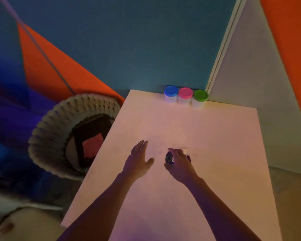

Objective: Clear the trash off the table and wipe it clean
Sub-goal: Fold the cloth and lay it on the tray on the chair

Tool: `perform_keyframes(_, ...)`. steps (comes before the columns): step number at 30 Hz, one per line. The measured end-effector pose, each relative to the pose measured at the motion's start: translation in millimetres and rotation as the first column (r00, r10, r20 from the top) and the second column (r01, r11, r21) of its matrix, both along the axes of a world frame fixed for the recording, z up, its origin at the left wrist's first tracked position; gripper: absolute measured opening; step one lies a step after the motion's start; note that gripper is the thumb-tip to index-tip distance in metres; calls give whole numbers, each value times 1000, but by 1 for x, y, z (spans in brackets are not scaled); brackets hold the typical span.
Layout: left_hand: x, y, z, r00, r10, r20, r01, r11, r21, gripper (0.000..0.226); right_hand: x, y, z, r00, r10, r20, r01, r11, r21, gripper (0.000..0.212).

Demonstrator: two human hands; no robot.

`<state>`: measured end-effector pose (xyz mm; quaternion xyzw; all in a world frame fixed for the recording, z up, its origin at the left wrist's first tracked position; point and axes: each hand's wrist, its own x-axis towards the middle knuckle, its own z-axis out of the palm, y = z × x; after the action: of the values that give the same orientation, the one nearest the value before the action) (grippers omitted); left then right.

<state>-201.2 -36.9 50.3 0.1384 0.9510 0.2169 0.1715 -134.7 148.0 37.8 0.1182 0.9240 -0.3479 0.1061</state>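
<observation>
Head view, single frame, dim coloured light.

Pale rectangular table top [189, 129]: fills the centre and runs to the 6 o'clock edge; both forearms reach across it from 6 o'clock.

Left hand [138, 162]: just below centre, fingers straight and together, thumb spread toward 3 o'clock, holding nothing; whether it touches the table cannot be told.

Right hand [178, 163]: just beside the left hand at its 3 o'clock, fingers curled over a small dark round piece of trash [169, 158], gripping it from above. The piece sits at table level near the middle of the top; its make is too blurred to tell.

Three small clear tubs at the table's far edge, about 12 to 1 o'clock, side by side and touching: blue-lidded tub [171, 95], pink-lidded tub [185, 95], green-lidded tub [200, 97].

Round woven pale basket [47, 134]: at 9 o'clock, beside the table's left edge, holding a dark flat item with a reddish square patch [92, 145].
</observation>
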Motion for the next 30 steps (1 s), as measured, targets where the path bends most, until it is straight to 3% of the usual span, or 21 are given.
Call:
perform_keyframes(5, 45, -56, -2, 995, 98, 16, -99, 994, 42, 76, 26, -54, -7, 989, 147, 11, -147, 988, 53, 67)
perform_keyframes(15, 117, -190, -15, 953, 300, 41, -303, 951, 68, 76, 38, -188, -6, 955, 290, 58, -293, 955, 49, 65)
perform_keyframes(24, 202, -347, -48, 829, 538, 156, -550, 834, 44, 73, 57, -357, -11, 863, 504, 41, -505, 860, 75, 56)
perform_keyframes(30, 247, -434, -61, 686, 692, 224, -706, 708, -23, 68, 62, -453, -17, 725, 687, 49, -689, 724, 45, 49)
